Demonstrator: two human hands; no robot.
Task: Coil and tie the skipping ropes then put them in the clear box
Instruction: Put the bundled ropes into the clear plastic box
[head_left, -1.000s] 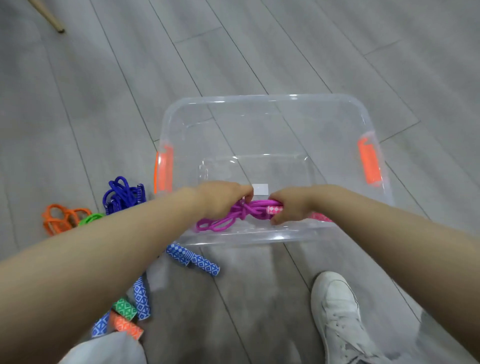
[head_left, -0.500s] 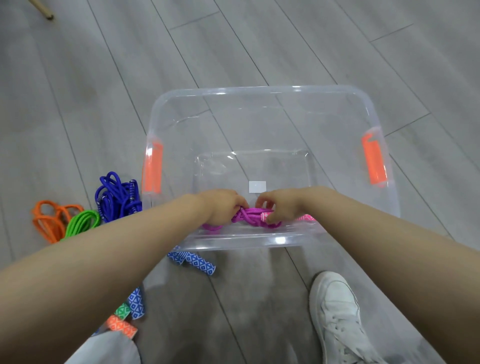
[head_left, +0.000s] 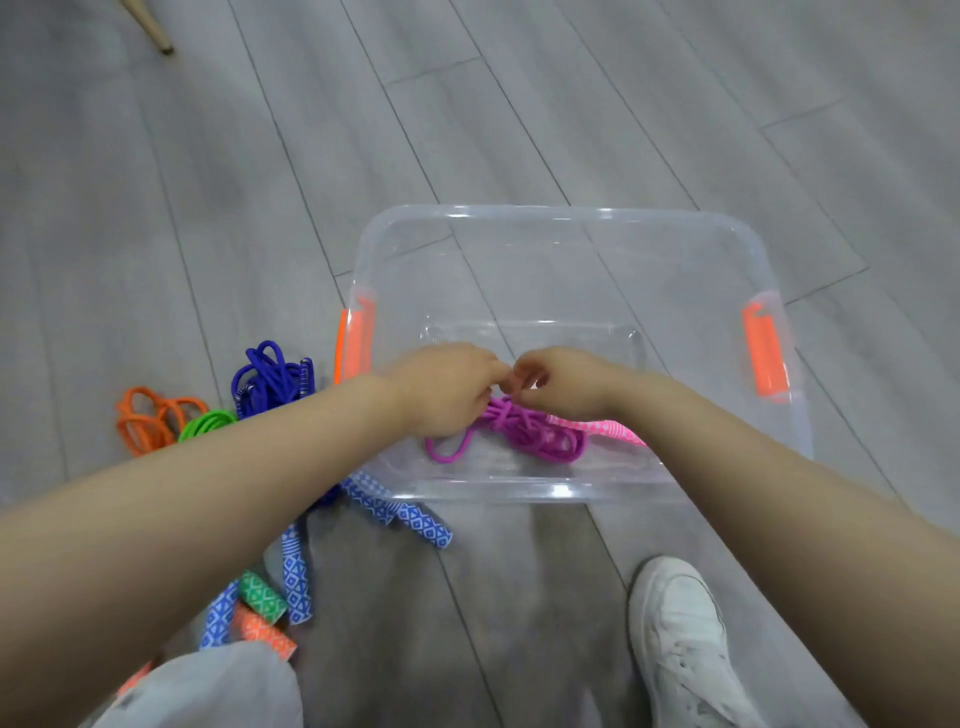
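A clear box (head_left: 561, 215) with orange side handles stands on the grey floor in front of me. A purple skipping rope (head_left: 535, 434), coiled and knotted, lies on the box floor near its front wall, its pink patterned handles (head_left: 608, 428) pointing right. My left hand (head_left: 447, 389) and my right hand (head_left: 561, 382) hover side by side just above the knot, fingers loosely curled and holding nothing. The left hand hides the rope's left part.
Left of the box lie a blue rope (head_left: 270, 376), a green rope (head_left: 205, 423) and an orange rope (head_left: 148, 418). Blue, green and orange patterned handles (head_left: 395, 512) lie by my left knee. My white shoe (head_left: 680, 639) is at the lower right. A wooden leg (head_left: 150, 28) shows at the top left.
Both hands gripped the purple rope low in the box. They have let it go and lifted slightly, and the rope now rests spread on the box floor.
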